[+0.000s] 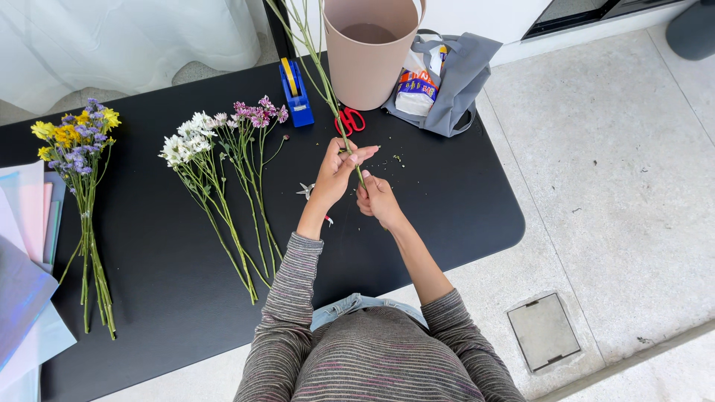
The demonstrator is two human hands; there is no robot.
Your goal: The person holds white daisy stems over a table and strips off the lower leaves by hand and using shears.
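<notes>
A long green flower stem [320,71] runs from the top of the view down between both hands. My left hand [337,173] grips it higher up, fingers wrapped around the stalk. My right hand [377,198] is closed on its lower end. Both hands hover over the black table [447,201], just in front of a tall beige bucket [369,52]. Small pruning snips [309,192] lie on the table under my left wrist. Bits of green trimmings [395,158] are scattered beside my hands.
White and pink flowers [223,149] lie in two bunches left of centre. A yellow and purple bunch [78,149] lies at far left beside pastel paper sheets [26,246]. A blue tape dispenser [296,93], red scissors [350,120] and a grey bag [454,74] sit near the bucket.
</notes>
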